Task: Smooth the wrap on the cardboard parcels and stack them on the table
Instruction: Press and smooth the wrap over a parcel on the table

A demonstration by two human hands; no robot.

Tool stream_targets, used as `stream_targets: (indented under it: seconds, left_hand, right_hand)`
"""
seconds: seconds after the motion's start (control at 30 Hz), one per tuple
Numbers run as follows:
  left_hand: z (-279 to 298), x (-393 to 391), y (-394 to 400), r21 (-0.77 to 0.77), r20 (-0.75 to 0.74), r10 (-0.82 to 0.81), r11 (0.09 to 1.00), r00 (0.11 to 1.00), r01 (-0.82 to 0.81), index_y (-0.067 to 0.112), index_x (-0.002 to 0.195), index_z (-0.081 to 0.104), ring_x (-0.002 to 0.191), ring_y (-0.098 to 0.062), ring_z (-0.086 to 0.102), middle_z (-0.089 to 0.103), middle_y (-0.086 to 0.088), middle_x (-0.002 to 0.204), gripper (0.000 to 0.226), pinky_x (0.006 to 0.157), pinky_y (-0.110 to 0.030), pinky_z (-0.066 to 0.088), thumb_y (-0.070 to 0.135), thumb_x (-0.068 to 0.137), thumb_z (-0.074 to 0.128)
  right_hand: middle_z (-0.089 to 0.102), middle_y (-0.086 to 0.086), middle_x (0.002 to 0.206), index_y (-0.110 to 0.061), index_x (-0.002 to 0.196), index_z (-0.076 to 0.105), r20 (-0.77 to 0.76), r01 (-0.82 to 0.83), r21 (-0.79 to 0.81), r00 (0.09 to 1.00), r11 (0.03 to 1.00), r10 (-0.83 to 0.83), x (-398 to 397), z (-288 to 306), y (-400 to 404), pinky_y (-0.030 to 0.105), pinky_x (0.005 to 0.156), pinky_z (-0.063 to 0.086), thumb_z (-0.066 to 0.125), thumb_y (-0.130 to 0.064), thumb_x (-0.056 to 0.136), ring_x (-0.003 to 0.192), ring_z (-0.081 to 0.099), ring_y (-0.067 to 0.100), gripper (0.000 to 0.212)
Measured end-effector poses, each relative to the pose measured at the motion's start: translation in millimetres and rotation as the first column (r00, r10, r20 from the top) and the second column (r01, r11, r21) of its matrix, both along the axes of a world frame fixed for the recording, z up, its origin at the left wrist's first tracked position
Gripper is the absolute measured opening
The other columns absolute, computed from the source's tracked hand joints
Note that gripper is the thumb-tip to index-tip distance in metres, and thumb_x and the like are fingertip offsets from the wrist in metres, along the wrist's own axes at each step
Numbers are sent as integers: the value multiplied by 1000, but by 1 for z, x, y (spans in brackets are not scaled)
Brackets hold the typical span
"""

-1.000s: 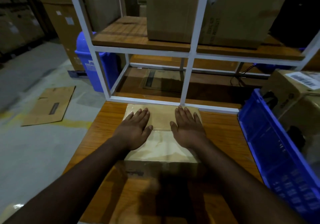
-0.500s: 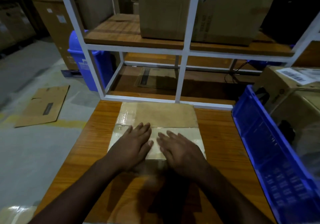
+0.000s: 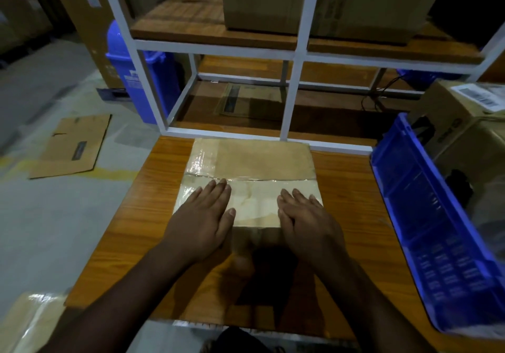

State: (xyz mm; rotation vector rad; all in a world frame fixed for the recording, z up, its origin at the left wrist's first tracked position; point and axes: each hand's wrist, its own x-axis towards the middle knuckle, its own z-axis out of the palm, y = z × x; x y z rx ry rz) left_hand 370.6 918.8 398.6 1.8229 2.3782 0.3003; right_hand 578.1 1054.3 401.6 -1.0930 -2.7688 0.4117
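- A flat brown cardboard parcel wrapped in clear plastic film [image 3: 251, 177] lies on the orange-brown wooden table [image 3: 142, 216], its far edge close to the white metal shelf frame [image 3: 292, 84].
- The left hand [image 3: 203, 221] lies palm down on the near left part of the parcel, fingers straight and together, gripping nothing.
- The right hand [image 3: 306, 221] lies palm down on the near right part, fingers straight and slightly spread, likewise gripping nothing.
- The two hands are apart, with a strip of glossy, wrinkled film showing between them.
- A crease in the wrap runs across the parcel just beyond the fingertips.
- A blue plastic crate [image 3: 437, 229] stands at the table's right edge, with brown cardboard boxes [image 3: 464, 123] behind it.
- Large cardboard cartons [image 3: 262, 0] sit on the upper wooden shelf.
- A blue plastic bin [image 3: 142, 71] stands on the floor to the left, and a flattened piece of cardboard [image 3: 71, 147] lies on the grey floor nearby.
- Another film-wrapped parcel [image 3: 30, 322] shows at the lower left corner, off the table.
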Motion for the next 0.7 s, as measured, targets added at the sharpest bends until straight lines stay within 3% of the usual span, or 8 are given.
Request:
stream_targets:
  seconds: [0.07, 0.13, 0.23, 0.33, 0.47, 0.53, 0.6, 0.7]
  left_hand:
    - [10, -5, 5, 99, 14, 56, 993, 998, -57, 21, 146, 54, 138, -19, 51, 49, 1, 155, 52, 104, -30, 46, 48, 104, 42]
    - [21, -15, 19, 198, 19, 117, 973, 993, -118, 24, 122, 66, 108, -17, 66, 62, 5, 132, 42, 75, -22, 51, 50, 97, 46]
    - [24, -31, 50, 62, -72, 79, 995, 994, -75, 18, 156, 39, 154, -24, 26, 26, -3, 168, 66, 125, -43, 24, 57, 102, 40]
    - [9, -38, 65, -43, -37, 90, 995, 995, -92, 16, 164, 18, 159, -22, 8, 12, -2, 172, 76, 129, -43, 8, 61, 104, 29]
    - [9, -43, 73, 62, 6, 114, 991, 993, -114, 15, 142, 57, 142, -29, 45, 51, -6, 153, 60, 110, -42, 44, 52, 96, 45]
    - [18, -50, 83, 124, -51, 122, 986, 991, -115, 21, 122, 69, 125, -26, 59, 65, 0, 132, 50, 96, -39, 54, 52, 93, 42]
    - [12, -53, 93, 90, -48, 25, 996, 999, -21, 25, 151, 47, 151, -25, 32, 39, 1, 161, 56, 122, -41, 31, 49, 102, 36]
    - [-7, -62, 103, 38, -20, -23, 999, 1000, 24, 24, 164, 18, 159, -18, 2, 9, 0, 172, 61, 126, -36, 3, 44, 107, 29]
  right_hand:
    - [62, -13, 145, -32, 139, 65, 27, 83, 35, 996, 996, -84, -9, 7, 7, 37, 113, 44, 47, -42, 106, 133, 57, 14, 39]
    - [76, -14, 111, -33, 115, 76, -91, 181, 82, 981, 980, -174, -17, 21, 21, 35, 83, 59, 59, -44, 100, 100, 70, 13, 25]
    - [51, -4, 156, -28, 148, 54, 44, 82, 140, 995, 987, -89, -38, 22, 47, 50, 115, 42, 55, -50, 102, 147, 43, 26, 51]
    - [9, -2, 175, -24, 167, 17, 154, 84, 21, 984, 996, -86, -54, 4, 63, 47, 130, 1, 28, -62, 107, 161, 2, 21, 72]
    - [58, 8, 149, -14, 142, 58, 204, 85, 193, 971, 977, -124, -70, 3, 77, 45, 121, 29, 39, -54, 103, 134, 54, 27, 59]
    - [67, 8, 134, -14, 126, 67, 184, 48, 238, 979, 970, -94, -88, 17, 85, 49, 119, 31, 45, -50, 103, 121, 60, 27, 48]
    - [42, 5, 163, -19, 153, 47, 147, -44, 151, 989, 988, 21, -102, 18, 84, 54, 126, 21, 41, -41, 108, 150, 37, 28, 50]
    - [17, -2, 174, -27, 165, 26, 155, -98, 101, 984, 990, 82, -113, -2, 81, 53, 129, 9, 32, -34, 110, 160, 11, 25, 55]
